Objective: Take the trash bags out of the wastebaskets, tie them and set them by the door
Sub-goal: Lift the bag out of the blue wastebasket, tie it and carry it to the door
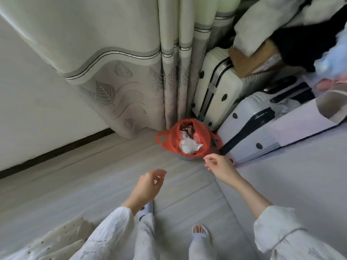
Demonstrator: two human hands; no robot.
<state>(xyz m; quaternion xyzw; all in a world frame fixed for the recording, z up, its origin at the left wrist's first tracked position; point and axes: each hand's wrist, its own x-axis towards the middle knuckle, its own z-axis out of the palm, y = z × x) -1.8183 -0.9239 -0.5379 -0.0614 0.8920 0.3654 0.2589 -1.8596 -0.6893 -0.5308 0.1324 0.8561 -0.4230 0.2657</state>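
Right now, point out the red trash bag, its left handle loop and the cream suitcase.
red trash bag (203, 136): head view, on its right wall.
left handle loop (161, 138): head view, on the loop's band.
cream suitcase (223, 87): head view, on its front shell.

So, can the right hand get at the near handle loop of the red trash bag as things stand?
Probably yes. The right hand is empty, fingers loosely curled, just short of the red trash bag, with nothing between them. The suitcase stands close on the right but leaves the rim free.
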